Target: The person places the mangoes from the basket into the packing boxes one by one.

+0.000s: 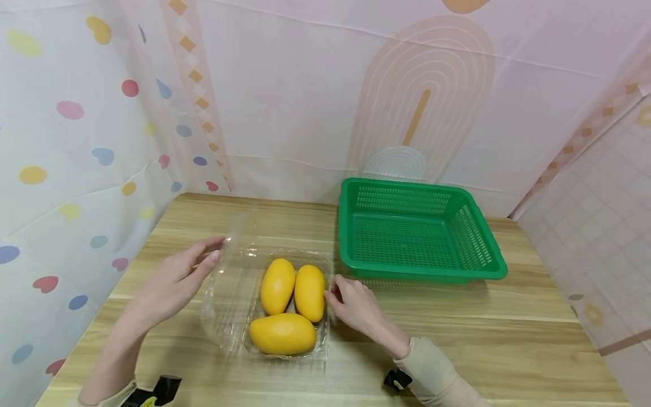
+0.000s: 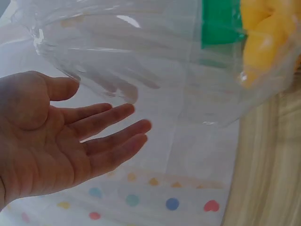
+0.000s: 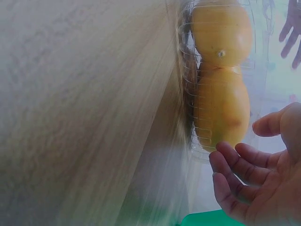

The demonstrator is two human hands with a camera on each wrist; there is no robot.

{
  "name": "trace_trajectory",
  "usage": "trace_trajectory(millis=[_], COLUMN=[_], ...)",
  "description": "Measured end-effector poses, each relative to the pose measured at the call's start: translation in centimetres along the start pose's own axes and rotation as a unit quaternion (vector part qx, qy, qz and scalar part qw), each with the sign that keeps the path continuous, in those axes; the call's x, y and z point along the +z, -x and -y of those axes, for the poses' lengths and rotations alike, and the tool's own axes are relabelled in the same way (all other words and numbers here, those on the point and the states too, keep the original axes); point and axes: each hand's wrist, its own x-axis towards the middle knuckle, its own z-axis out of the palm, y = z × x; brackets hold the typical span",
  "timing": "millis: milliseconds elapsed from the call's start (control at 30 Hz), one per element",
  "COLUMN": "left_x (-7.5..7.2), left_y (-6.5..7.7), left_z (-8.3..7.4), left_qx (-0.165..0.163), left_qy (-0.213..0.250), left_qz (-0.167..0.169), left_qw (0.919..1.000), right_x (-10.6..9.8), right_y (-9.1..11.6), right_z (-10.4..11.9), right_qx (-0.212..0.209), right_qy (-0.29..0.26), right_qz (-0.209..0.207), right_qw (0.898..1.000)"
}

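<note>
Three yellow mangoes (image 1: 283, 333) lie in the base of a clear plastic clamshell box (image 1: 323, 351), two side by side and one across the front. Its hinged clear lid (image 1: 224, 308) stands raised on the left side. My left hand (image 1: 175, 277) is at the lid's outer edge, with the thumb tip right at the plastic and the fingers extended in the left wrist view. At the box's right rim is my right hand (image 1: 356, 302), fingers loosely bent close beside the mangoes (image 3: 221, 106) in the right wrist view, with nothing held between them.
A green perforated plastic basket (image 1: 417, 271) stands behind and right of the box on the wood-grain table (image 1: 483, 345). Patterned cloth (image 1: 285, 113) hangs along the table's back and both sides.
</note>
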Motion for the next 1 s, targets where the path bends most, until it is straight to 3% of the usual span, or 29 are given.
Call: trace_trajectory(millis=[167, 300, 433, 600, 1000], left_x=[2.4, 4.4, 6.1, 7.8, 10.5], left_y=[-1.2, -2.0, -2.6, -2.9, -2.6], left_z=[-0.1, 0.2, 0.8, 1.6, 2.6], left_qx=[0.016, 0.030, 0.039, 0.027, 0.017], left_qy=[0.034, 0.036, 0.010, -0.012, -0.072], left_qz=[-0.016, -0.031, -0.039, -0.025, -0.018], left_qw=[0.9992, 0.9984, 0.9984, 0.9993, 0.9971], right_x=[0.1, 0.0, 0.1, 0.0, -0.3], right_y=[0.0, 0.1, 0.1, 0.1, 0.4], right_z=[-0.1, -0.1, -0.2, -0.3, -0.2], right_qx=[0.000, 0.001, 0.005, 0.011, 0.029], right_qy=[-0.009, -0.013, -0.020, -0.025, -0.032], right_qz=[0.001, 0.000, -0.001, -0.001, 0.027], right_qw=[1.000, 1.000, 1.000, 1.000, 0.999])
